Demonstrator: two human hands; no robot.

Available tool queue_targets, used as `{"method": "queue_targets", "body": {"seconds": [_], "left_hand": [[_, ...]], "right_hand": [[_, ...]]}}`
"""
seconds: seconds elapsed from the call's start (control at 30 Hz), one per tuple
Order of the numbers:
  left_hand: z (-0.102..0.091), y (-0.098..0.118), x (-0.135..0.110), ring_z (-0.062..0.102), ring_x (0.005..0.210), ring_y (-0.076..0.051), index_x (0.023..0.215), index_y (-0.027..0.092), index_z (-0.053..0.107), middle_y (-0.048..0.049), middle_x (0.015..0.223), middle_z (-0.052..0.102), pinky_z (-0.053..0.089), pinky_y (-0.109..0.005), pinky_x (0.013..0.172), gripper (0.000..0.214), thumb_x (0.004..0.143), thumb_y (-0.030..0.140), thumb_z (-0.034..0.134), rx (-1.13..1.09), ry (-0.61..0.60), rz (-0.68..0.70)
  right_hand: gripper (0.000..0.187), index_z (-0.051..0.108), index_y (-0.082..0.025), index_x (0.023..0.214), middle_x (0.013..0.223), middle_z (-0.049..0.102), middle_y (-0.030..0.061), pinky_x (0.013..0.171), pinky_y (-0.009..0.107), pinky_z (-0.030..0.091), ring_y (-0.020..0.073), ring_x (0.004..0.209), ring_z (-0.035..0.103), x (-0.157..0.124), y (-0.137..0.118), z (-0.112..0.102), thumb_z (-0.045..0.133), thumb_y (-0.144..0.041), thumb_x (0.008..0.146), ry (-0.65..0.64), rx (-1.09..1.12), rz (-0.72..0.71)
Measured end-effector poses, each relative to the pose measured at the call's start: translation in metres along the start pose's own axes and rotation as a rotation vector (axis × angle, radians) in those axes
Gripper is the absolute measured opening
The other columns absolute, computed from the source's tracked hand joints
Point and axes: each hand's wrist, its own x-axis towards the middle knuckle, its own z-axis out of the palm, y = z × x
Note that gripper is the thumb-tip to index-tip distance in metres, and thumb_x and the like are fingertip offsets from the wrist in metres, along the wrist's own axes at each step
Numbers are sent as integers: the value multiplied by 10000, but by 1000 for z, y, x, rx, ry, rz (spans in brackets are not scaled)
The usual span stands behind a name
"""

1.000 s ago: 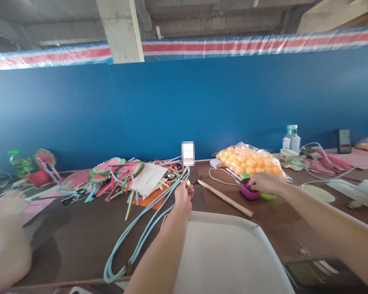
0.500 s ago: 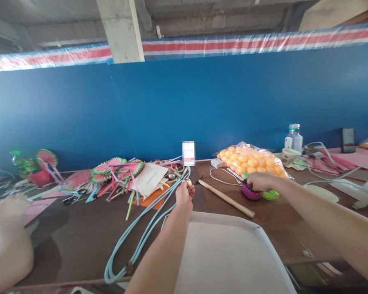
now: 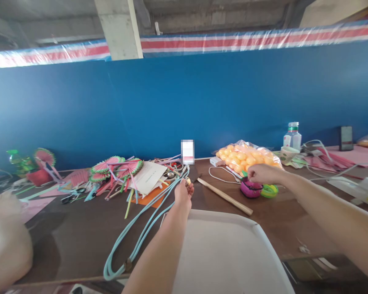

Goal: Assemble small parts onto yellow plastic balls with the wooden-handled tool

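Observation:
My left hand (image 3: 183,195) is closed around a small, shiny, round gold object (image 3: 187,181), just right of the looped light-blue cord (image 3: 135,232). Above the open top of a small round purple container (image 3: 250,190) is my right hand (image 3: 256,173), its fingers pinched together. Whatever those fingers hold is too small to make out. A bright green round lid-like piece (image 3: 269,190) lies against the container's right side. Between my hands rests a hammer (image 3: 225,196) with a wooden handle.
A white tray (image 3: 221,249) is in front of me. Behind my right hand lies a clear bag of orange balls (image 3: 242,157). Pink paper fans (image 3: 108,168) and a paper sheet (image 3: 149,176) lie left. Another person's arm (image 3: 9,241) reaches in at far left.
My right hand has risen slightly out of the purple container, uncovering its open top and more of the green piece. My left hand stays on the gold object; the view has shifted slightly.

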Motion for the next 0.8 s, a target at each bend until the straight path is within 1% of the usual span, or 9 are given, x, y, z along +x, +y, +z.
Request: {"method": "queue_targets", "body": {"seconds": [0.1,0.17,0.3,0.4,0.5,0.53,0.6,0.7,0.8], "left_hand": [[1,1,0,589,578,-81,803,129,575,-50,715,600,492,-189,544,166,912,238,514,-4,18,-16],[3,2,-2,589,576,-83,801,129,579,-54,714,599,490,-190,549,172,913,241,513,-1,29,-25],[4,5,-8,595,586,-84,789,136,560,-55,711,595,487,-189,570,183,922,246,498,1,24,-21],[4,7,-11,587,592,-81,788,143,552,-48,703,594,487,-188,579,160,912,235,510,6,17,-22],[4,8,-11,583,595,-81,797,146,556,-40,690,588,489,-188,581,139,902,231,523,12,13,-37],[4,8,-11,585,595,-81,796,147,555,-36,683,582,489,-188,583,140,903,231,520,7,12,-39],[4,8,-10,584,584,-79,792,150,550,-27,671,566,488,-187,585,147,908,231,510,-11,14,-41],[4,7,-8,574,555,-77,791,153,551,-24,673,569,480,-188,577,130,898,222,527,-33,27,-52],[4,5,-4,585,564,-87,793,146,565,-38,701,596,478,-195,566,123,889,221,545,-32,29,-45]], "right_hand": [[90,674,-173,717,670,667,19,547,215,393,125,593,583,-7,-6,-9,666,-233,650,57,197,16],[170,654,-166,754,657,648,23,521,218,402,115,559,559,-14,-20,-11,703,-296,656,128,437,39],[309,626,-171,806,629,604,4,460,203,379,84,513,494,-27,-68,3,778,-364,620,153,1009,24],[294,648,-173,848,710,638,4,474,178,396,64,542,503,-27,-111,19,780,-313,625,44,1279,-20],[247,673,-174,881,685,644,-5,476,169,410,48,503,487,-16,-152,33,746,-218,649,-83,1400,-12],[216,678,-172,862,646,633,-9,472,166,410,49,496,483,-11,-164,37,733,-193,654,-106,1428,-22],[152,683,-162,800,627,633,0,460,164,412,60,514,500,-2,-183,47,721,-160,653,-98,1465,-28],[129,692,-159,761,614,631,2,442,163,411,72,529,520,10,-197,66,737,-151,641,-50,1478,1],[139,698,-170,772,595,616,-13,441,159,412,72,528,522,16,-196,85,755,-177,644,21,1484,62]]}}
